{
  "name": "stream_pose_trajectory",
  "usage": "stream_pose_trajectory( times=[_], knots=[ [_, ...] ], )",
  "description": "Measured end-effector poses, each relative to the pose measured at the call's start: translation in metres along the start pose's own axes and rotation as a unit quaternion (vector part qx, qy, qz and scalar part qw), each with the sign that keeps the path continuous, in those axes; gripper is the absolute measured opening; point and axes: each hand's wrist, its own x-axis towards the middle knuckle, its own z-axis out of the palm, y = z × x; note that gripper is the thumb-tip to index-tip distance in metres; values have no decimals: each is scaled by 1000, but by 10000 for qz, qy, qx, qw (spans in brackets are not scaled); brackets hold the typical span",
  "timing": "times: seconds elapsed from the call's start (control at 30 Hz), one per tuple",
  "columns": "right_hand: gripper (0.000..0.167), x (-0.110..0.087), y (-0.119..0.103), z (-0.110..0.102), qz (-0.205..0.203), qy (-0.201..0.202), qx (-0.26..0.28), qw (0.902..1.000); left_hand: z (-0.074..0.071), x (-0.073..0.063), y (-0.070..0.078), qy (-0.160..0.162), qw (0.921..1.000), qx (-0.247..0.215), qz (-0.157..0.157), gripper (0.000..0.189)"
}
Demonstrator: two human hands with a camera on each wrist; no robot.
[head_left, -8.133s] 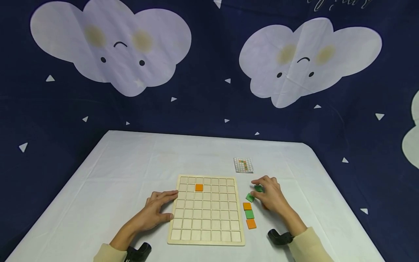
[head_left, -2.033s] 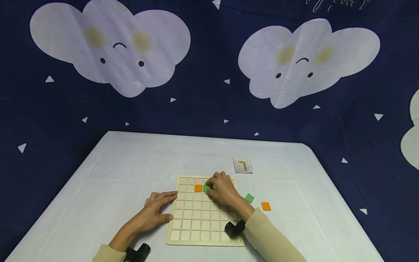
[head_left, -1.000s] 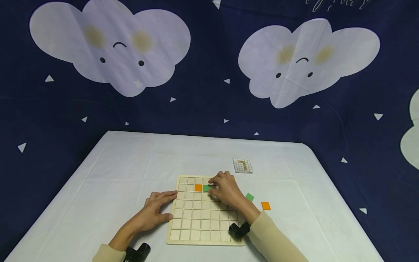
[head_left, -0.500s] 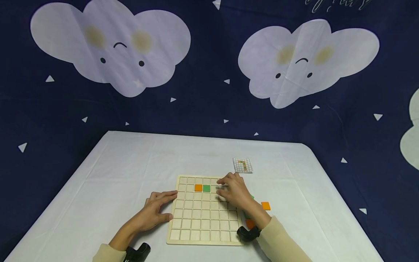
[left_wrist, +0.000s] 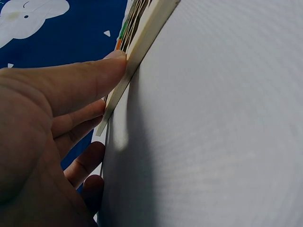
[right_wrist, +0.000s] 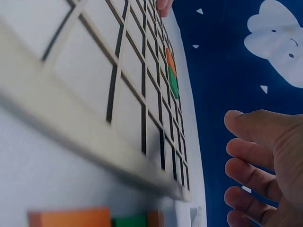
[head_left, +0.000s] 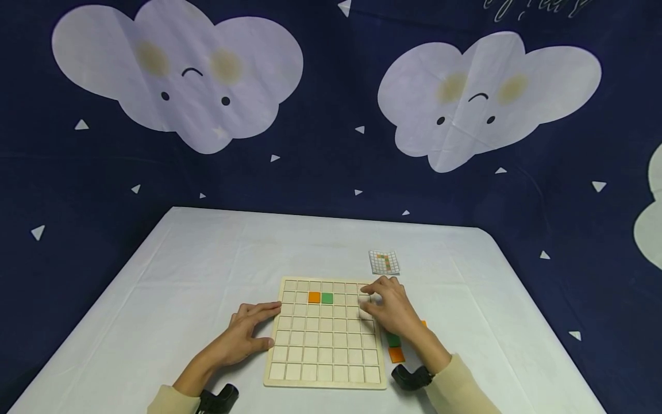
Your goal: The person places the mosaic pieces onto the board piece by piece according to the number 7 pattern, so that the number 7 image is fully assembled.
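A wooden grid board (head_left: 324, 383) lies on the table. In one of its upper rows, an orange tile (head_left: 314, 297) and a green tile (head_left: 327, 298) sit side by side in neighbouring cells. My left hand (head_left: 243, 336) rests against the board's left edge, its thumb (left_wrist: 102, 78) and fingertips touching the rim. Over the board's upper right edge hovers my right hand (head_left: 395, 307), its thumb and fingers apart and holding nothing. Below that hand, beside the board, lie a loose green tile (head_left: 394, 340) and a loose orange tile (head_left: 396, 355); my right hand and forearm partly cover other tiles there.
A small pattern card (head_left: 384, 263) with a printed coloured grid lies beyond the board's upper right corner. White cloth covers the table (head_left: 207, 247). Behind it hangs a dark blue backdrop (head_left: 331, 172) with clouds.
My right hand took a green tile from the right side, laid it beside the orange tile, let go and drew back rightward. My left hand has stayed at the board's edge.
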Motion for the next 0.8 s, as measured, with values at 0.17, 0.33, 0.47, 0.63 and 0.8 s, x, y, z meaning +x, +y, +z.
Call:
stream_pose_trajectory(
  times=[0.17,0.33,0.47,0.63,0.8],
  knots=[
    [28,-7,6,-8,164,-2,-19,9999,0,0,1,16,10000,-7,-44,64],
    [27,-13,11,-14,417,-69,-58,9991,0,-1,1,21,10000,17,-19,64],
    [28,-17,14,-16,548,-55,-119,9984,0,-1,0,14,10000,11,-10,64],
    [28,-23,18,-19,544,64,-234,9982,-1,-1,0,-4,10000,-35,-24,63],
    [28,-30,25,-22,562,161,-327,9978,-1,-1,0,-10,10000,-38,-12,63]
  ],
)
